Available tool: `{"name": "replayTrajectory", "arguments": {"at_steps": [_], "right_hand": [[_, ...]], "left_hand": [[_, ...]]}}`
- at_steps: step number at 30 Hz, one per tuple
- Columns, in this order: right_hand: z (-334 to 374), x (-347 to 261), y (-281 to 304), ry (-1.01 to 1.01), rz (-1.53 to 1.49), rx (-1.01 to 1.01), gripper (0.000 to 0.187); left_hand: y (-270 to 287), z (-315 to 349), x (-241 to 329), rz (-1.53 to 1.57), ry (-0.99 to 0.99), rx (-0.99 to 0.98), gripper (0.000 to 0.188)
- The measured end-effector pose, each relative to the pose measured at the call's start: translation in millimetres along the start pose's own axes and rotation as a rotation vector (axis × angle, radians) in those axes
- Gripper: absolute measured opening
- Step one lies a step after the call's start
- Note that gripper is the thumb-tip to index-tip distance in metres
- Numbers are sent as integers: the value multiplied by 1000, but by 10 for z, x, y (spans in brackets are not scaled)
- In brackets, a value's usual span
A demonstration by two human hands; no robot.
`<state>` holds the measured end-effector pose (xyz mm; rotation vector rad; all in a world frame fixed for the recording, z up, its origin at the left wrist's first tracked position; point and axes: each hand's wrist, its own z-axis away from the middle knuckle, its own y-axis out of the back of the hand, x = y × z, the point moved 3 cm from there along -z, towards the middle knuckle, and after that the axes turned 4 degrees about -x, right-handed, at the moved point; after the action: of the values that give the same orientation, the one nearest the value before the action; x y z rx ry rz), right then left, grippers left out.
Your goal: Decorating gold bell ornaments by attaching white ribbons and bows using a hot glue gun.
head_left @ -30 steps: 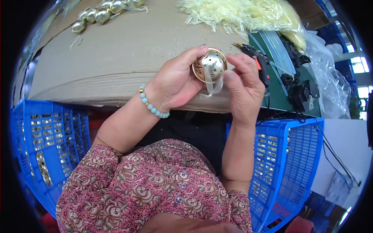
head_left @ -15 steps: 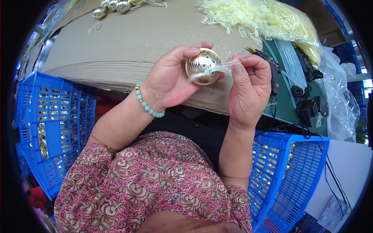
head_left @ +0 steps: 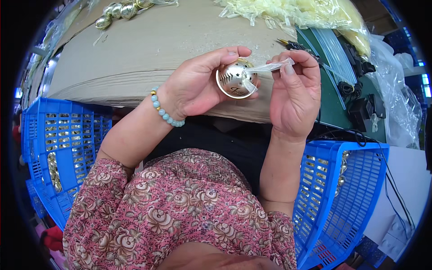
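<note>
Near the cardboard's front edge, my left hand is wrapped round a shiny gold bell-like ornament with a pale rim, small star-shaped holes and dark markings. Thumb and fingers grip its sides, and the palm lies behind it. A sheer white ribbon is attached at the ornament's upper side and stretches to the right. The end of that ribbon is pinched between thumb and forefinger of my right hand, which stays apart from the ornament. A shorter piece of ribbon hangs across the ornament's surface.
Cardboard covers the table. Several gold balls lie at the far left, and a bag of pale yellow strips at the far right. A soldering-iron-like tool, glue-stick-like clear rods and black cables sit right. Blue baskets flank me.
The ornament has turned in my left hand, so its markings face up more. My right hand has moved slightly right, drawing the ribbon out straighter. The whole view has shifted a little.
</note>
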<state>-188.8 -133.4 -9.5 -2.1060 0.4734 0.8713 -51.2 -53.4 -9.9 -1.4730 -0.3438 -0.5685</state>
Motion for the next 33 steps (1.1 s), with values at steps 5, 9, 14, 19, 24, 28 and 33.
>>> {"name": "replayTrajectory", "arguments": {"at_steps": [5, 9, 14, 19, 24, 28, 33], "right_hand": [[30, 38, 101, 12, 56, 34, 19], [49, 42, 64, 8, 140, 103, 18], [-9, 3, 17, 85, 274, 113, 17], [-47, -57, 22, 120, 408, 149, 16], [-37, -48, 32, 169, 546, 206, 15], [-38, -26, 11, 197, 604, 219, 16], [-79, -36, -60, 202, 553, 212, 16]], "left_hand": [[14, -28, 30, -172, -1, 15, 30], [2, -56, 42, -208, 40, -52, 31], [-60, -101, 6, -193, 129, -43, 30], [-179, -172, -97, -240, 138, -38, 28], [-180, -139, -144, -124, 295, -79, 44], [-327, -167, -164, -23, 276, -19, 28], [-280, -266, -190, -56, 196, 7, 20]]}}
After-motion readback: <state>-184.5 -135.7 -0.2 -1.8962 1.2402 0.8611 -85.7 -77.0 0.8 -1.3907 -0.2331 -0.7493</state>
